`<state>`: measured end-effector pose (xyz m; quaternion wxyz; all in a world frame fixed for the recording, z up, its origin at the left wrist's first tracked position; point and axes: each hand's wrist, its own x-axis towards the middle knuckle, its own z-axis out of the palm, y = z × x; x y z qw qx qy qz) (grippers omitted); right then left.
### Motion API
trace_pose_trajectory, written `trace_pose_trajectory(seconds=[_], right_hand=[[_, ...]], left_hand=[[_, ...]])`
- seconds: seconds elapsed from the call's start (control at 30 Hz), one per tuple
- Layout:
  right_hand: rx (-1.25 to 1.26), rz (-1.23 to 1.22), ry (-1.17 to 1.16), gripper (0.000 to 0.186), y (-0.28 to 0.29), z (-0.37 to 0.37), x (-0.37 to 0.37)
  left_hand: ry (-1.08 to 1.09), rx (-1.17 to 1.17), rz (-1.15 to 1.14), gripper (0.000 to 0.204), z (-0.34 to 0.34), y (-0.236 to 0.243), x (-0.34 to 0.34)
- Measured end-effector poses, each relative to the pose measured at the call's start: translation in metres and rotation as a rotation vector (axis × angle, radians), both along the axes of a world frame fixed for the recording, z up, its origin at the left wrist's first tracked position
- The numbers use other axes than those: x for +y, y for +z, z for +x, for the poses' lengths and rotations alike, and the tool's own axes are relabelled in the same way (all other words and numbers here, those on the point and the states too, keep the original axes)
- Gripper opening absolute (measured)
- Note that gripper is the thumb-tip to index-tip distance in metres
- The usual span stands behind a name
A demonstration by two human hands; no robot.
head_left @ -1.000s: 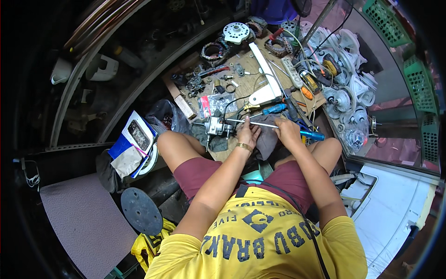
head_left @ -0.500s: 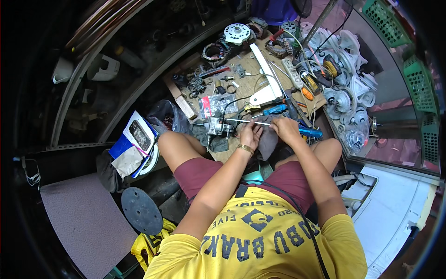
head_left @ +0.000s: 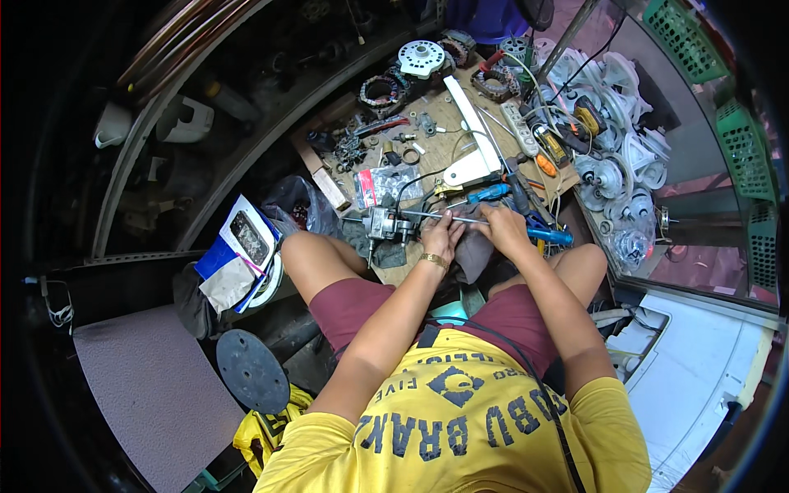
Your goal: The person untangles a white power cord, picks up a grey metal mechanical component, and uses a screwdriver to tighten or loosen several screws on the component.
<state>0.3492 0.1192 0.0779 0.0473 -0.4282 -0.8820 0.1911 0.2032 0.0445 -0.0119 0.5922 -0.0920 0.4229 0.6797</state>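
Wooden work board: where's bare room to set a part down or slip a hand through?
The wooden work board shows bare wood only between the white angled bracket and the small loose metal parts. Its right edge, by the white power strip and yellow meter, is crowded.

Hiding most of the thin metal rod (head_left: 460, 218) under the two hands (head_left: 472, 234), so grip too small to tell. Blurring into clutter: tiny screws and washers on the tabletop (head_left: 444, 148). Fading into dark rim: the shelves at left.
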Motion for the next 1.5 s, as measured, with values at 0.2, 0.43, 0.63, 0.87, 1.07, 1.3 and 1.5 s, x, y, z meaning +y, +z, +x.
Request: trace_pose_trajectory(seconds=[0.2,0.43,0.63,0.87,1.07,1.3,1.5], right_hand=[[0.007,0.008,0.006,0.026,-0.007,0.003,0.003],[0.115,0.027,0.058,0.022,0.003,-0.013,-0.003],[0.002,-0.005,0.058,0.024,-0.014,-0.001,0.004],[0.032,0.038,0.125,0.050,0.025,0.045,0.003],[-0.059,0.015,0.145,0.041,0.053,0.118,-0.001],[-0.047,0.216,0.215,0.037,0.044,0.129,0.002],[-0.081,0.312,0.264,0.037,0.053,0.119,0.007]], left_hand=[[0.015,0.062,-0.355,0.018,0.006,0.012,0.009],[0.060,0.015,-0.097,0.035,-0.010,-0.019,-0.010],[0.125,-0.073,-0.082,0.033,0.007,-0.004,0.002],[0.110,-0.071,-0.083,0.027,-0.003,0.003,-0.010],[-0.091,-0.023,-0.146,0.025,-0.017,0.025,-0.017],[-0.146,2.147,-0.685,0.095,-0.092,0.051,-0.038],[-0.462,1.708,-0.492,0.107,-0.128,0.004,-0.051]])
